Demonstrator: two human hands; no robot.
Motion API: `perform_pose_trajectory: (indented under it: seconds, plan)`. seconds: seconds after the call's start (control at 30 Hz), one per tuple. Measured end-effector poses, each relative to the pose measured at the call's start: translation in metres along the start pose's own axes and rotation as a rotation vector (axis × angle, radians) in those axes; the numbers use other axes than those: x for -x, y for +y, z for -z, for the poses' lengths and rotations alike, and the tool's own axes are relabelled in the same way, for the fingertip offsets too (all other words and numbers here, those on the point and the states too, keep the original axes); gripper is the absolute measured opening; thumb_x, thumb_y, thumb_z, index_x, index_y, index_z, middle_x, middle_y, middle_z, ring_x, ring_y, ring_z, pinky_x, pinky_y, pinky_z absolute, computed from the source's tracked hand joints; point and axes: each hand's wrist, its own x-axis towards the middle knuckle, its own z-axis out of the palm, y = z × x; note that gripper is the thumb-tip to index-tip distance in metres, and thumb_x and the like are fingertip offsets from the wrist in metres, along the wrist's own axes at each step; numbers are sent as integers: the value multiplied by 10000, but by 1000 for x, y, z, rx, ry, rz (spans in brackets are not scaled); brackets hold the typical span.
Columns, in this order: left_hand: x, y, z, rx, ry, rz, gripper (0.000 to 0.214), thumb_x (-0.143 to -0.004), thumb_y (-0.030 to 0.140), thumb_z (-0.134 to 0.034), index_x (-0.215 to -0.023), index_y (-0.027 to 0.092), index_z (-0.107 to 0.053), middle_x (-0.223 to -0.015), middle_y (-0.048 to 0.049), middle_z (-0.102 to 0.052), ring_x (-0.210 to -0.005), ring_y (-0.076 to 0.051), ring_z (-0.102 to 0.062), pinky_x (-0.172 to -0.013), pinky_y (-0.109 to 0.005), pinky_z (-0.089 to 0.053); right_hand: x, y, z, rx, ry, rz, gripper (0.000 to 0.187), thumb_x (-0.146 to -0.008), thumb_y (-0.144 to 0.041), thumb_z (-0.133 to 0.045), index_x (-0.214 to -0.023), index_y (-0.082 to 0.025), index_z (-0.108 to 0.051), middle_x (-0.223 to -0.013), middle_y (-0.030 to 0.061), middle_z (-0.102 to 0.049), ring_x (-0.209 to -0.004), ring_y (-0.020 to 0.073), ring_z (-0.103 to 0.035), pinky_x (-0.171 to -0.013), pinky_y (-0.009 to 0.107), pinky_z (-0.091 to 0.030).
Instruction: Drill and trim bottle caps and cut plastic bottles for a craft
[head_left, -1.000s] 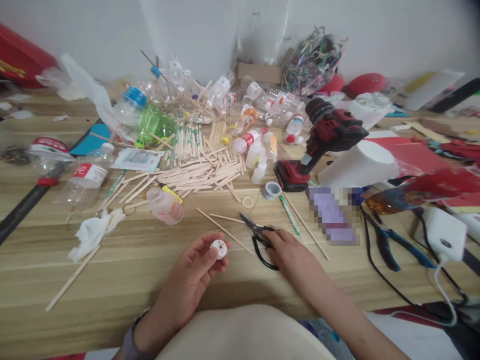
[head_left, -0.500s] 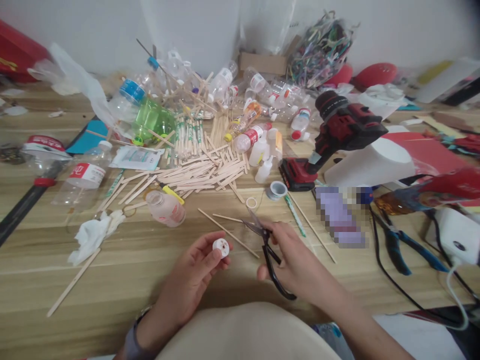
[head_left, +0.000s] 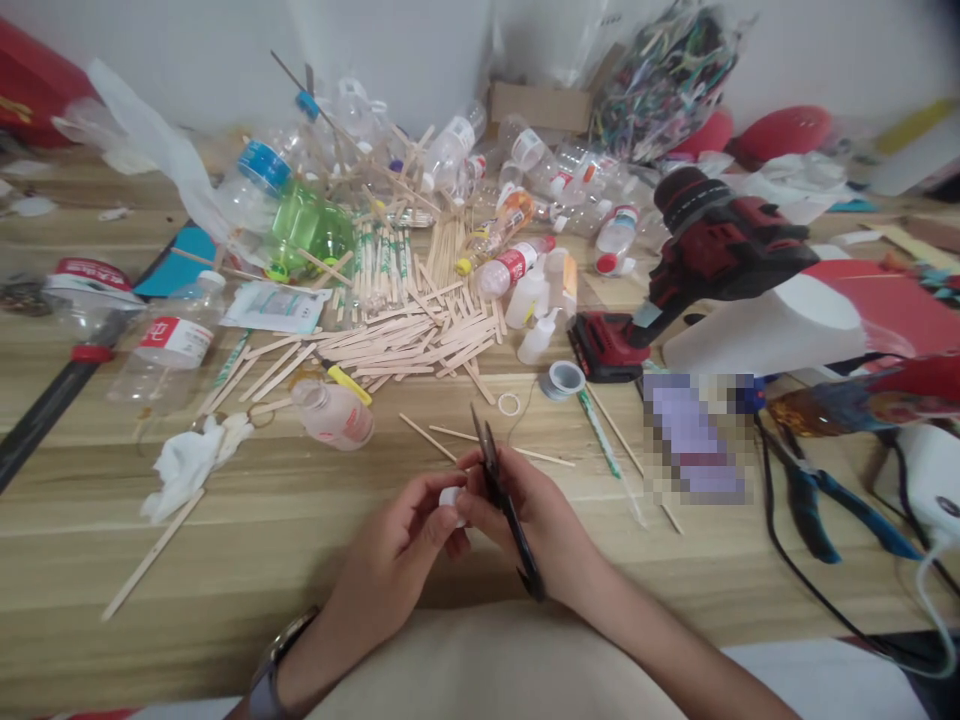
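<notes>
Between the thumb and fingers of my left hand [head_left: 409, 535] is a small white bottle cap [head_left: 451, 497], partly covered by fingertips. My right hand [head_left: 536, 515] holds black-handled scissors [head_left: 504, 490] with the blades pointing up and away from me. The right thumb and fingertips also reach the cap, so both hands meet around it. A small clear bottle without a cap [head_left: 334, 415] lies tilted beyond my left hand. Past the hands, thin wooden sticks [head_left: 427, 437] and a small white ring [head_left: 509, 404] rest on the table.
A heap of flat wooden craft sticks [head_left: 420, 335] lies mid-table, with plastic bottles [head_left: 454, 150] behind. At the right stand a red and black cordless drill [head_left: 720, 250] and blue-handled pliers [head_left: 817, 495] near a cable. A roll of grey wire [head_left: 564, 379] sits beyond my right hand.
My right hand has moved left to the cap and its fingers now touch it. The scissors have swung more upright. The cap has turned, its holed face no longer toward me.
</notes>
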Motion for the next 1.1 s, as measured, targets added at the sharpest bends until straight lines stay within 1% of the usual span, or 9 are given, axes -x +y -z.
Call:
perform_pose_trajectory:
  seconds: [0.07, 0.13, 0.2, 0.3, 0.37, 0.53, 0.67, 0.93, 1.1]
  plan:
    - [2, 2, -2, 82, -24, -17, 472, -856, 553, -601, -1102, 150, -622, -739, -35, -662, -672, -162, -602, -664, -290, -465, 0, 2, 5, 127, 81, 54, 173, -858, -266, -565, -1026, -234, -541, -727, -42, -553, -623, 143, -576, -599, 277, -484]
    - [3, 3, -3, 195, -36, -50, 493, -839, 573, -616, -1089, 147, -619, -748, -41, -656, -661, -156, -592, -642, -283, -461, 0, 1, 11, 334, 202, 134, 162, -857, -236, -542, -1018, -225, -560, -718, -33, -563, -623, 144, -572, -610, 274, -478]
    - [4, 2, -4, 310, -28, -86, 492, -845, 574, -610, -1094, 149, -616, -764, -44, -643, -658, -146, -575, -619, -271, -445, 2, -2, 17, 511, 256, 201, 152, -860, -232, -542, -1006, -217, -584, -695, -30, -566, -598, 138, -560, -589, 259, -468]
    - [3, -1, -5, 454, -14, -103, 427, -888, 539, -575, -1080, 160, -621, -779, -38, -622, -652, -124, -541, -596, -248, -409, 10, -12, 25, 696, 163, 290, 157, -865, -258, -569, -1005, -215, -623, -643, -35, -561, -528, 128, -543, -499, 225, -434]
    - [3, -4, -5, 499, -2, -112, 397, -910, 523, -550, -1072, 168, -623, -759, -26, -600, -653, -117, -520, -600, -243, -396, 18, -17, 29, 821, 98, 341, 161, -874, -280, -575, -1005, -215, -642, -631, -30, -576, -498, 126, -547, -458, 218, -416]
    - [6, -8, -4, 449, 62, -181, 369, -922, 503, -542, -1115, 193, -599, -792, -15, -580, -715, -121, -520, -661, -247, -400, 34, -19, 34, 1065, 23, 409, 199, -924, -330, -537, -1050, -220, -645, -676, -24, -657, -440, 116, -578, -401, 222, -389]
    - [8, -6, -5, 404, 93, -194, 379, -901, 512, -572, -1110, 197, -583, -809, -11, -582, -722, -121, -527, -675, -253, -413, 35, -19, 31, 1184, 56, 507, 266, -965, -375, -449, -981, -209, -657, -607, -26, -641, -375, 128, -564, -369, 254, -346]
    - [13, 6, -8, 222, 205, -218, 432, -817, 548, -660, -1056, 200, -569, -826, -19, -601, -721, -140, -536, -673, -271, -447, 37, -23, 27, 1300, 72, 538, 357, -1008, -386, -334, -910, -219, -633, -557, -30, -628, -354, 154, -586, -355, 286, -296]
    - [16, 2, -7, 227, 248, -245, 371, -828, 497, -678, -1033, 205, -575, -849, -15, -617, -732, -126, -539, -699, -264, -438, 35, -22, 25, 1389, 125, 624, 430, -1037, -370, -269, -842, -215, -619, -574, 1, -665, -334, 161, -581, -341, 309, -292]
